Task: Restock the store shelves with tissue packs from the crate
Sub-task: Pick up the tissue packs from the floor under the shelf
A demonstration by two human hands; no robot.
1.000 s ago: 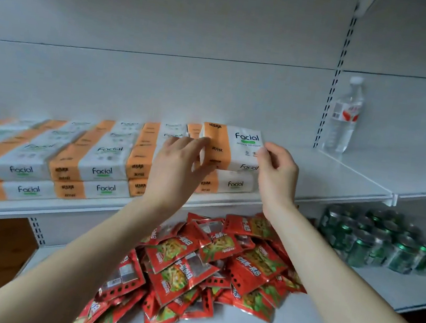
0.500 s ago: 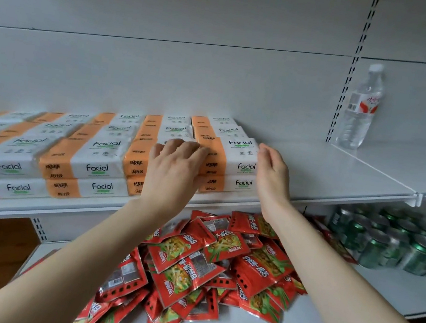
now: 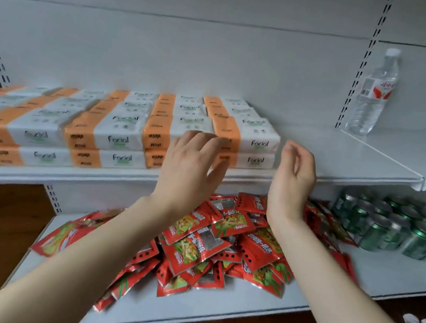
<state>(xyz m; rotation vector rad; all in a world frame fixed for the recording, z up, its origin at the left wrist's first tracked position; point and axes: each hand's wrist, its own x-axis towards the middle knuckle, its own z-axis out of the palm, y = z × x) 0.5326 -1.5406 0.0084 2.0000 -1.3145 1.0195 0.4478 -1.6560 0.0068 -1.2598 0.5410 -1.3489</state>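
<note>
Upper shelf, white metal: tissue packs, orange-and-white, stacked two high, rows running front to back across left and middle. Adjoining shelf, right of slotted upright: water bottle, upright, near back panel. Lower shelf: red snack packets, loose overlapping heap. Lower right shelf: green cans, upright, clustered just beside heap.

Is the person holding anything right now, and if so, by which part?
Nothing is held. The left hand and right hand are both open with relaxed fingers, just in front of the stacked tissue packs on the shelf.
</note>
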